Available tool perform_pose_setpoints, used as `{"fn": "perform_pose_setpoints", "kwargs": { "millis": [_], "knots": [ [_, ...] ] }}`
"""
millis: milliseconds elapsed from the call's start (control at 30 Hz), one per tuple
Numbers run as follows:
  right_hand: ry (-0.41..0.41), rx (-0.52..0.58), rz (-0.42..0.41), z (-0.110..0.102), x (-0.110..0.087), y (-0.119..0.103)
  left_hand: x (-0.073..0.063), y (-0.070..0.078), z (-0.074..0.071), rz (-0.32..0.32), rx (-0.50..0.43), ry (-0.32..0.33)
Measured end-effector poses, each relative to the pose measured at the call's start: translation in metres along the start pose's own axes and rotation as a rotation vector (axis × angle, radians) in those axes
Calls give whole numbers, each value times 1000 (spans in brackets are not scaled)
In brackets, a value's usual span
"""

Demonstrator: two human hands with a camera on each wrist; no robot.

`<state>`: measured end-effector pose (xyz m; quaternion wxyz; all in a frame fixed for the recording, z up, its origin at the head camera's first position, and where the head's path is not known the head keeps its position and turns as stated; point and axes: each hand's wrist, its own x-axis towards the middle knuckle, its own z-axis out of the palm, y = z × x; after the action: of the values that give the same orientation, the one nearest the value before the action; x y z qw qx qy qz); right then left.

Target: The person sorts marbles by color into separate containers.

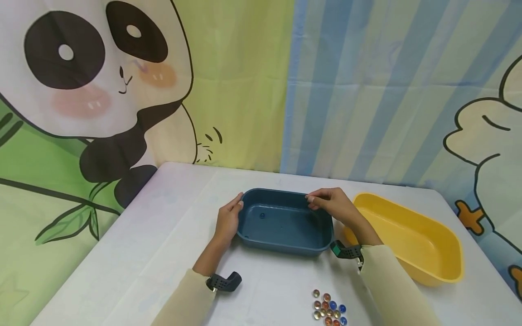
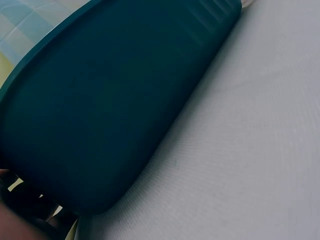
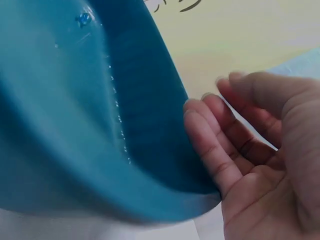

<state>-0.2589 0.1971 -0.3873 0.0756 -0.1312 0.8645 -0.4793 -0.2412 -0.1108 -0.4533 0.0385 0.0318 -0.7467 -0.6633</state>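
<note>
A dark blue plastic tub (image 1: 285,222) stands tilted on the table, its near side lower in the head view. My left hand (image 1: 227,220) grips the tub's left end, thumb at the rim and fingers behind the wall. In the left wrist view the tub's outer wall (image 2: 110,100) fills the frame, with dark fingers (image 2: 35,205) at its lower left corner. My right hand (image 1: 332,203) hovers at the far right rim, fingers loosely bent, nothing visible between thumb and fingertips. Inside the tub lies a small blue glass marble (image 3: 84,19).
A yellow tub (image 1: 412,235) stands to the right, partly behind my right forearm. Several glass marbles (image 1: 326,305), orange, blue and clear, lie grouped on the white table (image 1: 269,290) near its front. A printed cloth backdrop (image 1: 244,81) hangs behind the table.
</note>
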Motion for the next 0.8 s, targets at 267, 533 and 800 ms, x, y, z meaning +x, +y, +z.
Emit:
{"fn": "perform_pose_setpoints", "kwargs": {
  "millis": [267, 533, 800],
  "knots": [
    [48, 70, -27, 1, -9, 8, 0, -1, 0, -2, 5, -5],
    [102, 69, -62, -7, -35, 2, -1, -1, 1, -7, 10, 0],
    [46, 96, -221, -7, -67, -5, 0, 0, 1, 0, -5, 7]
  ]
}}
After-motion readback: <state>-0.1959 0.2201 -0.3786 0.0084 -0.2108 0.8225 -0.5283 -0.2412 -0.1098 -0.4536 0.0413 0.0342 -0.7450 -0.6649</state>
